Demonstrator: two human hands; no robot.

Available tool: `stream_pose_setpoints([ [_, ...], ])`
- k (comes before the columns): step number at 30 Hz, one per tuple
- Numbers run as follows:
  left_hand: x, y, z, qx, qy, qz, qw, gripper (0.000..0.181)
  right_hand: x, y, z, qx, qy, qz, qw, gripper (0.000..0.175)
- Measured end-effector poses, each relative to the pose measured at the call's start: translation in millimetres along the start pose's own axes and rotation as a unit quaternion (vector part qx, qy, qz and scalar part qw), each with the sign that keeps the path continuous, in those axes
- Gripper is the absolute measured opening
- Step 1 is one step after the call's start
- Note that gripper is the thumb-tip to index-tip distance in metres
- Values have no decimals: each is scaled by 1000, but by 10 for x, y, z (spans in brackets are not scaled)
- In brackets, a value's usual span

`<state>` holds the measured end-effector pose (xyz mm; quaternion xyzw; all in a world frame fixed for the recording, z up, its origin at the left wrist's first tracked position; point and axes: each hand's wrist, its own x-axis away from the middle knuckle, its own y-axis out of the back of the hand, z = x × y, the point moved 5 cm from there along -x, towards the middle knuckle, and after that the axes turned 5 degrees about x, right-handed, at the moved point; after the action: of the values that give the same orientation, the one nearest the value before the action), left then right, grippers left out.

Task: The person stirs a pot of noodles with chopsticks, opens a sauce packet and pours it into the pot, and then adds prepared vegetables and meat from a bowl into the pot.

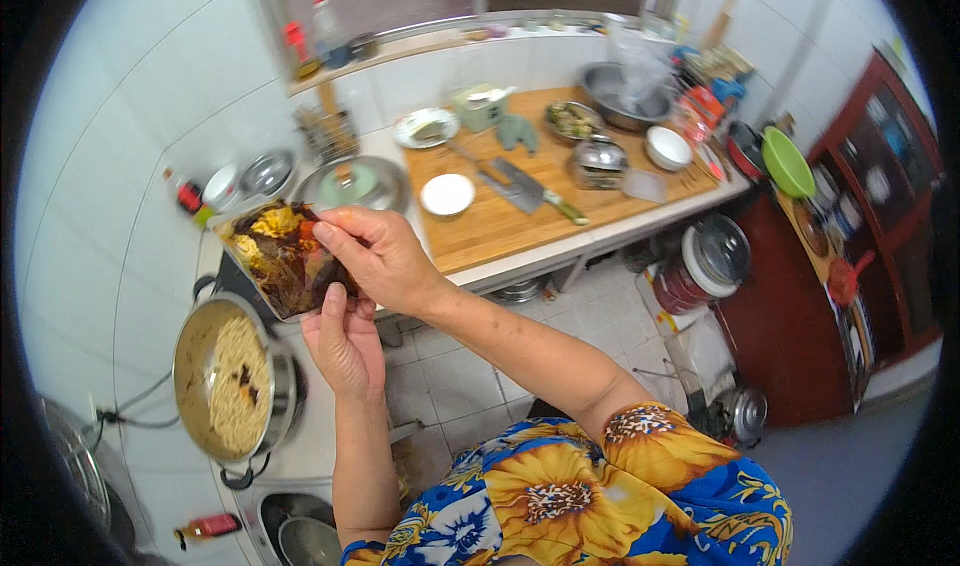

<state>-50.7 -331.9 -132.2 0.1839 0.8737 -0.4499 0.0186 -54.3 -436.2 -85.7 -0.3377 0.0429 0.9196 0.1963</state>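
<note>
A clear plastic pouch (281,258) smeared inside with dark sauce and yellow and orange matter is held up between both my hands. My right hand (386,258) pinches its upper right side between thumb and fingers. Below it, my left hand (349,348) grips the lower right edge, thumb on the near face. Below and left of the pouch stands a steel two-handled pan (279,371). Noodles (236,386) lie in it, with a dark blob of sauce (246,382) on top.
Behind my hands, a wooden board (480,243) bears a cleaver (525,187), a white plate (448,194) and several bowls. A glass lid (360,179) sits beside it. Lower left are a sink (281,506) and a red-labelled bottle (210,526). A dark cord (142,419) runs near the pan.
</note>
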Motion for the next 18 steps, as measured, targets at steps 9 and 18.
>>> stream_pose_setpoints([
  [9, 445, -1463, 2422, -11, 196, 141, 970, 29, 644, 3005, 383, -93, -180, -166, 965, 22],
  [18, 994, -2531, 4546, 9, 385, 215, 898, 23, 1409, 5340, 482, 84, -209, -378, 898, 23],
])
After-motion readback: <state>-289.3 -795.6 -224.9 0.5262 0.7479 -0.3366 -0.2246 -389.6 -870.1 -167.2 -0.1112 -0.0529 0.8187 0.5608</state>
